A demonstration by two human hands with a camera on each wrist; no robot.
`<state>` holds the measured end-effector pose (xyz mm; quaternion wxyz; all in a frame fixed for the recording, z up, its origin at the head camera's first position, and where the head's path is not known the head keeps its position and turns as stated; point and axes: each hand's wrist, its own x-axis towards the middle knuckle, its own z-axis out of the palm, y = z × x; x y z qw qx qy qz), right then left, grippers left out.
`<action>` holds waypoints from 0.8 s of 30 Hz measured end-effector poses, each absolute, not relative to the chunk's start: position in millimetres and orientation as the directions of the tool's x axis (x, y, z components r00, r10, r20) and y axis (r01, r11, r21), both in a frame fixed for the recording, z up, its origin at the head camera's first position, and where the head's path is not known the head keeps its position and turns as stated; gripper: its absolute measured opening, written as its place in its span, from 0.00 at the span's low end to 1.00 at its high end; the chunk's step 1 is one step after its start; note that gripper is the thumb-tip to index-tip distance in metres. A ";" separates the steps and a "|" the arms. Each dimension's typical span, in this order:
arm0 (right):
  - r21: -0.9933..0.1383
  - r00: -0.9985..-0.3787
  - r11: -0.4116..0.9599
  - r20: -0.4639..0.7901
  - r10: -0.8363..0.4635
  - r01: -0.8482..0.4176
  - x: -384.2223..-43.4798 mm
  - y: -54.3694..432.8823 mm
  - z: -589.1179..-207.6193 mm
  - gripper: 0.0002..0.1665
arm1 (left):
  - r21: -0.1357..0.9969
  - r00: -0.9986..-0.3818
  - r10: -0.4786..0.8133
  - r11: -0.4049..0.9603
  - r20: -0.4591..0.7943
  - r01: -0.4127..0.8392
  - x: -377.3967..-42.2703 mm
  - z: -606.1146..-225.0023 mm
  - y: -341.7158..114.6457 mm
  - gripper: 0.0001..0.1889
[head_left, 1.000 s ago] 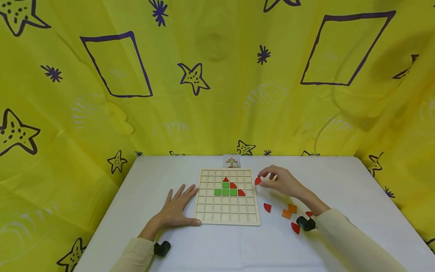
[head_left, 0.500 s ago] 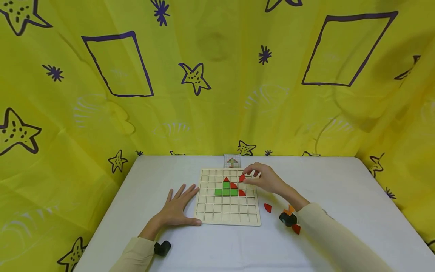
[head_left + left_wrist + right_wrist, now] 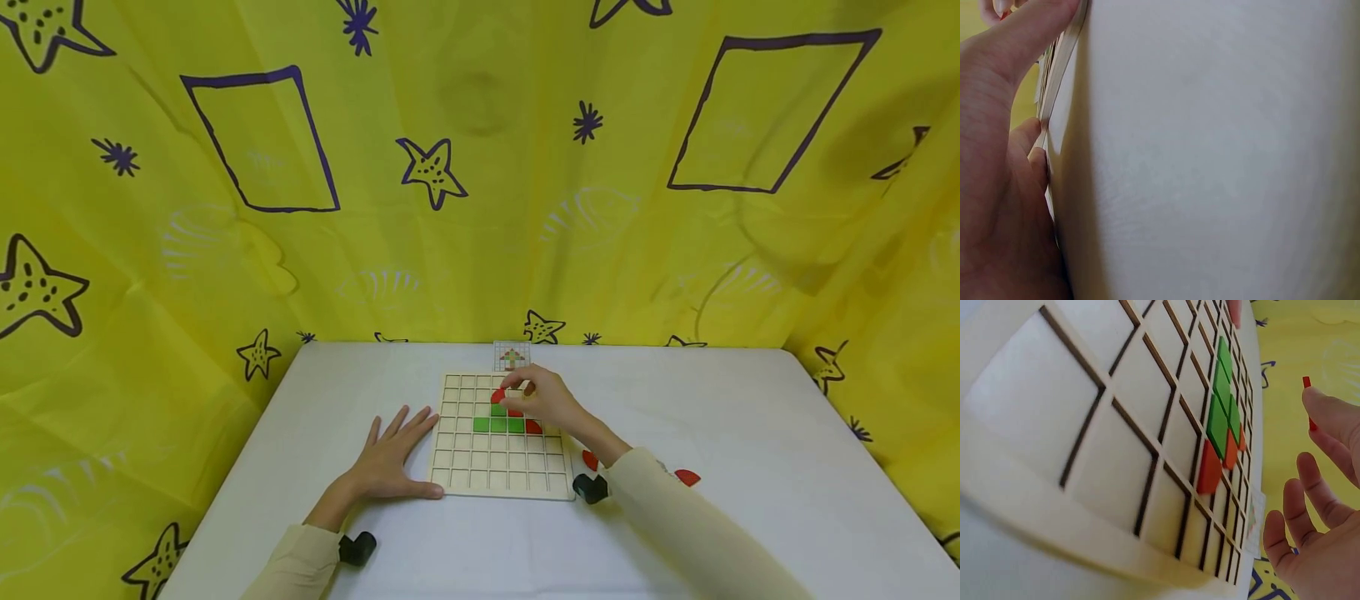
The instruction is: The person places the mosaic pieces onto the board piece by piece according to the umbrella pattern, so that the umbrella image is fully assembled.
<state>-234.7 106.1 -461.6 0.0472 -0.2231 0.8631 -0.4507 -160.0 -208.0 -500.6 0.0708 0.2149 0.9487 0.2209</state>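
My right hand point(image 3: 551, 402) pinches a red quarter-circle tile point(image 3: 498, 396) between thumb and index finger, above the pale wooden grid board point(image 3: 459, 463). In the right wrist view the tile point(image 3: 1306, 382) is seen edge-on, apart from the board, and the other fingers are spread. Green square tiles point(image 3: 498, 425) sit in the board's cells, with a red quarter-circle tile point(image 3: 533, 427) at the right end of their lower row. The red triangle at the top is hidden. My left hand point(image 3: 386, 464) lies with fingers spread, thumb and fingertips touching the board's left side.
A small pattern card point(image 3: 512, 353) lies behind the board on the white table point(image 3: 360, 379). Loose red quarter-circle tiles lie to the right, one point(image 3: 590, 459) near the board and another point(image 3: 687, 477) beyond the right sleeve point(image 3: 675, 508). A yellow curtain point(image 3: 480, 250) surrounds the table.
My right hand has carried the red quarter-circle tile leftward from beside the board to above its upper middle. The right forearm now covers the loose orange squares. My left hand has stayed put.
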 end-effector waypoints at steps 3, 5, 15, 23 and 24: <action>-0.813 -0.903 0.482 0.119 -0.413 -0.327 -234.4 97.8 -467.6 0.12 | 0.455 -0.898 0.441 0.802 -0.015 0.387 -159.0 -502.0 -207.8 0.62; -0.810 -0.904 0.482 0.130 -0.407 -0.334 -234.5 92.8 -471.6 0.12 | 0.460 -0.897 0.441 0.797 -0.003 0.391 -158.3 -503.2 -207.9 0.62; -0.794 -0.920 0.514 0.142 -0.365 -0.326 -231.9 75.6 -481.6 0.13 | 0.463 -0.892 0.451 0.786 0.024 0.409 -159.5 -507.0 -209.7 0.62; -0.740 -0.922 0.569 0.186 -0.340 -0.359 -234.1 68.5 -487.1 0.11 | 0.439 -0.900 0.436 0.812 -0.021 0.383 -162.1 -506.1 -210.0 0.62; -0.735 -0.925 0.578 0.182 -0.334 -0.353 -234.3 67.9 -487.7 0.11 | 0.438 -0.900 0.436 0.815 -0.032 0.379 -162.4 -505.3 -209.7 0.62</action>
